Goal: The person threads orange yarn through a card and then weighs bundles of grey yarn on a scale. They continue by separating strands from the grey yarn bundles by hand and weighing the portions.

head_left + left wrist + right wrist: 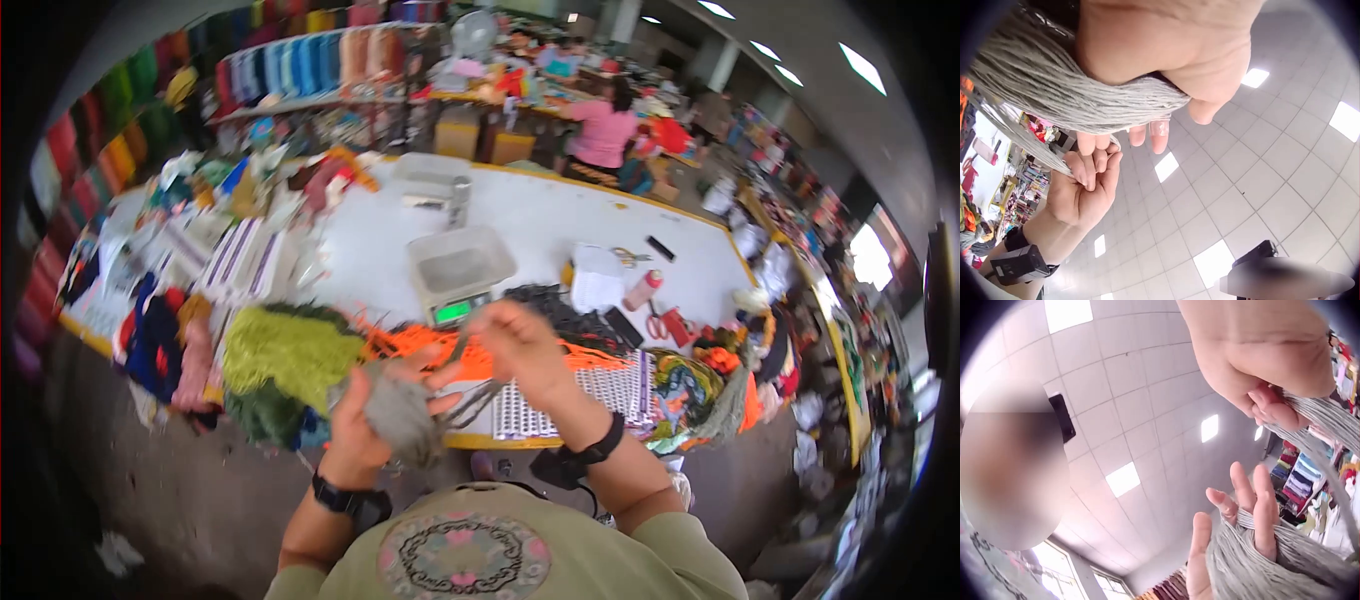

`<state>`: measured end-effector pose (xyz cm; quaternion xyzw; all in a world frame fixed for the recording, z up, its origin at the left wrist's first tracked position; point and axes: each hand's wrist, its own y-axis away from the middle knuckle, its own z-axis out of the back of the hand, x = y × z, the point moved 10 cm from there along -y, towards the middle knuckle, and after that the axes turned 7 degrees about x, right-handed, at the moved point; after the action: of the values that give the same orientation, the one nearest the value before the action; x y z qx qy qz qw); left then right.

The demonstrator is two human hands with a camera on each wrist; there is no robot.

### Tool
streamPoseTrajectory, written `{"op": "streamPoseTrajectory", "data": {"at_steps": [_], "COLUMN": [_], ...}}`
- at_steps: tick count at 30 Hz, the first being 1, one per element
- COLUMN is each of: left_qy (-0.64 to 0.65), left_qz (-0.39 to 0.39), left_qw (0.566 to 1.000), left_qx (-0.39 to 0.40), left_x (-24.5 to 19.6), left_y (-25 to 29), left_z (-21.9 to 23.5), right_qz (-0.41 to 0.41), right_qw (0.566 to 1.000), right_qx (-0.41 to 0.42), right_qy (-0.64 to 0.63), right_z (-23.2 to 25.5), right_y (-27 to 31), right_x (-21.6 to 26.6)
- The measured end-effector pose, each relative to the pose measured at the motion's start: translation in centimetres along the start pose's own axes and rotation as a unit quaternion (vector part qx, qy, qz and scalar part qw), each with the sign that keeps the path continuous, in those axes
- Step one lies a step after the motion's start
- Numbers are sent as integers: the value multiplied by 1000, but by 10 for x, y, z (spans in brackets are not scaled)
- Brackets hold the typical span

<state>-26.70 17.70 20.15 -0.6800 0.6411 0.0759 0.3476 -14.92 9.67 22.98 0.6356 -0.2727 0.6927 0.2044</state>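
A thick hank of grey yarn [398,412] hangs over my left hand [358,428], in front of the table's near edge. In the right wrist view the yarn [1254,565] wraps across that hand, its fingers spread around and between the strands. My right hand [530,355], raised a little higher and to the right, pinches a thinner bunch of grey strands with curled fingers, best seen in the right wrist view. From this right hand [1085,194] the strands run back toward the hank in the left wrist view.
On the white table [350,240], a scale [455,308] with a clear tray [462,262] stands ahead. Lime-green yarn [285,350] and orange yarn [400,343] lie along the near edge. Red scissors [657,326], a pink bottle [643,290] and a phone [623,327] are at right.
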Motion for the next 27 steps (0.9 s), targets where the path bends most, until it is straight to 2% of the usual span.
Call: {"op": "streamPoseTrajectory", "data": {"at_steps": [2, 3, 5, 6, 7, 8, 9, 11, 13, 14, 16, 18, 20, 22, 26, 27], "left_qy": [28, 32, 14, 15, 28, 41, 41, -57, -103, -151, -199, -255, -278, -324, -234, -243], "left_qz": [-55, -49, -76, -76, -122, -168, -170, -124, -98, -85, -70, -21, -23, -28, -6, -8], "left_qw": [998, 998, 995, 995, 991, 984, 984, 988, 986, 981, 973, 962, 956, 942, 964, 960], "left_qx": [-26, -15, -66, -62, -51, -41, -40, -72, -89, -90, -92, -95, -91, -84, -126, -139], "left_x": [-7, -5, -14, -14, -23, -33, -37, -40, -36, -31, -22, -11, -12, -14, -8, -10], "left_y": [0, 3, 8, 5, 5, 7, 8, 10, 8, 3, -3, -4, -6, -7, -2, 0], "left_z": [6, 9, 27, 29, 28, 28, 30, 35, 32, 24, 15, 14, 15, 15, 25, 27], "right_qz": [58, 30, 2, -8, -19, -18, 7, 32, 108, 108, 119, 101, 84, 54, 115, 135], "right_qw": [993, 989, 982, 965, 943, 943, 943, 942, 979, 979, 982, 981, 979, 988, 988, 986], "right_qx": [95, 119, 139, 176, 212, 212, 196, 180, 49, 50, 119, 130, 142, 140, 99, 85], "right_qy": [36, 82, 130, 194, 256, 257, 269, 280, 163, 164, 91, 103, 116, 27, -21, 36], "right_z": [-32, -46, -56, -63, -70, -70, -67, -64, -44, -45, -60, -67, -70, -66, -58, -56], "right_y": [1, 8, 20, 24, 27, 28, 28, 25, 20, 18, 14, 14, 14, 11, 11, 14], "right_x": [-12, -11, 1, 3, 0, -5, -9, -14, 3, 2, 2, -8, -19, -32, -20, -11]}}
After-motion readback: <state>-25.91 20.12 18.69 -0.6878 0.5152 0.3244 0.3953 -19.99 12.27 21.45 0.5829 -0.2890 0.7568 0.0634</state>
